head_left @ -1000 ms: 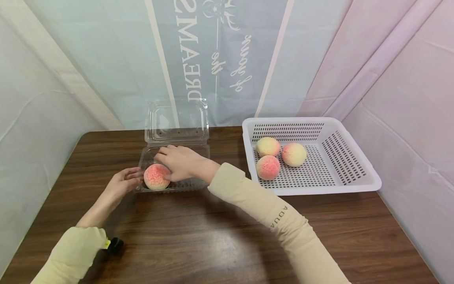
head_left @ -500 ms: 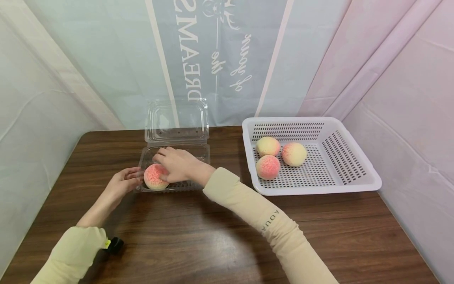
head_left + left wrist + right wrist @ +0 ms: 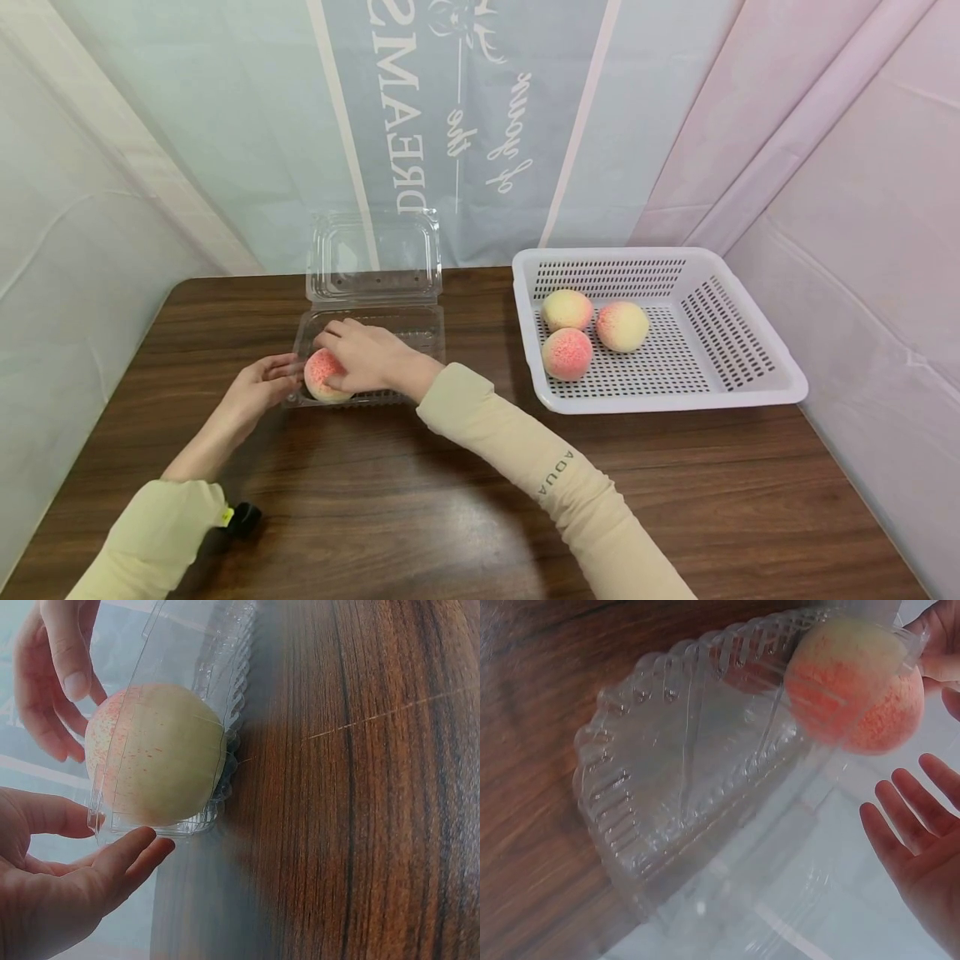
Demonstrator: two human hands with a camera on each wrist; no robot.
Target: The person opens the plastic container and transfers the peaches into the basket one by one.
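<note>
A pink and pale-yellow peach sits at the left end of a clear plastic clamshell box whose lid stands raised behind. My left hand pinches the box's left edge, thumb and fingers at its rim and wall in the left wrist view. My right hand hovers over the box at the peach's right side, thumb close to it. Seen from the right wrist, the fingers of my right hand are straight and spread, their tips apart from the peach.
A white perforated basket stands to the right, holding several peaches at its left end. Both stand on a dark wood table. A printed curtain hangs behind. A small black object is by my left wrist.
My right hand has shifted left and slightly nearer, covering more of the peach. The peach has edged slightly left, while my left hand stays at the box's edge.
</note>
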